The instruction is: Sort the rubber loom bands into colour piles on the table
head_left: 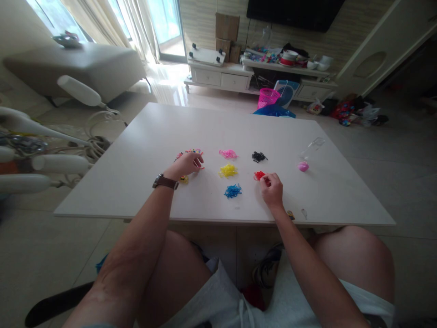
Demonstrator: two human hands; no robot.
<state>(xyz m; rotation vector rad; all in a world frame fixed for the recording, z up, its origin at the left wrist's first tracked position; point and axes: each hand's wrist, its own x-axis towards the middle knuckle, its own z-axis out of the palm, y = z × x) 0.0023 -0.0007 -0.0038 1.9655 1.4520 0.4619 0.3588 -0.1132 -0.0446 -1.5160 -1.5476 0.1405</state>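
Holding the left hand (pixel 188 166) at the mixed pile (pixel 194 151), left of the yellow pile (pixel 228 171), with fingers bent beside an orange-red piece (pixel 202 168); cannot tell whether gripping it. Holding the right hand (pixel 273 189), well apart from the left, at the red pile (pixel 258 175), right of the yellow pile, with fingertips drawn together; cannot tell whether on a piece. Seeing, around the yellow pile: pink pile (pixel 228 154) just beyond, blue pile (pixel 232 191) just nearer, black pile (pixel 259 156) beyond and to the right, rounded pink object (pixel 302 166) farther right.
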